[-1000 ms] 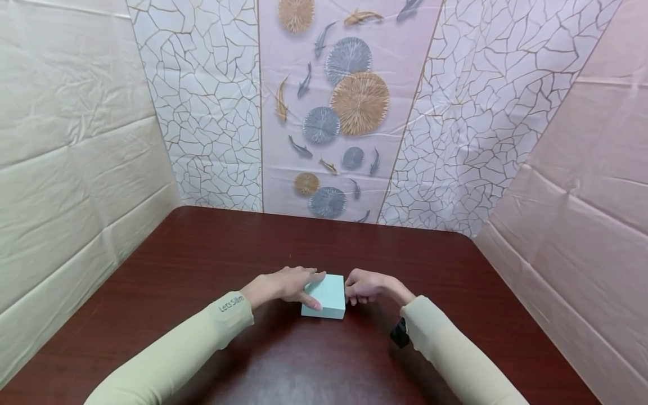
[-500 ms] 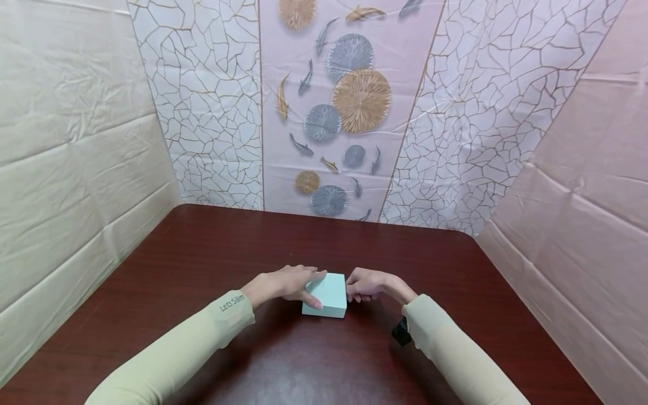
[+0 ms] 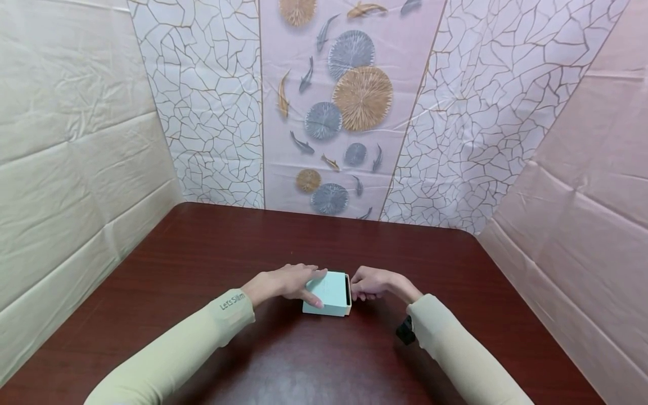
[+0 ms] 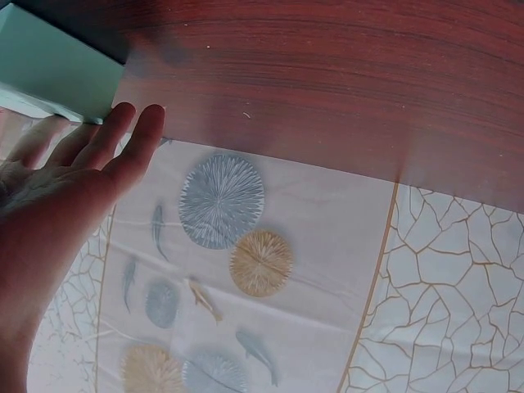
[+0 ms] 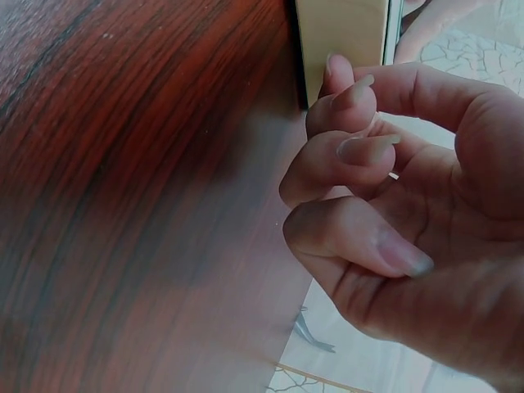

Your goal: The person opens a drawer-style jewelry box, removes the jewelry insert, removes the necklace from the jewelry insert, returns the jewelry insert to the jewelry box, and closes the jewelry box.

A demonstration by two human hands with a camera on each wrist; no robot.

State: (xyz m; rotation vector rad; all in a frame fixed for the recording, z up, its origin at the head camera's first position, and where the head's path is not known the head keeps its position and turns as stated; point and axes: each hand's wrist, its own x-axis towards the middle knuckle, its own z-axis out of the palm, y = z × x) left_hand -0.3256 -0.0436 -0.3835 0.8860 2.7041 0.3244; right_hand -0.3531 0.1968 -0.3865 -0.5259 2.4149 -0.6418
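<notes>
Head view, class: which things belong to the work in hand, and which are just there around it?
Belongs:
pale mint square box
cream inner drawer, partly out
left hand, resting on the box
right hand, fingers curled at the drawer

Just around:
dark red wood-grain table
white and pink fish-printed backdrop
plain cream side curtains

Drawer box (image 3: 326,293) on surface (image 3: 283,360), inner drawer (image 5: 340,29) partly out its right end. Left hand (image 3: 291,282) across box's left part, right hand (image 3: 373,283) at drawer end. Backdrop (image 3: 326,121) behind surface, drapes (image 3: 76,140) left and right.
</notes>
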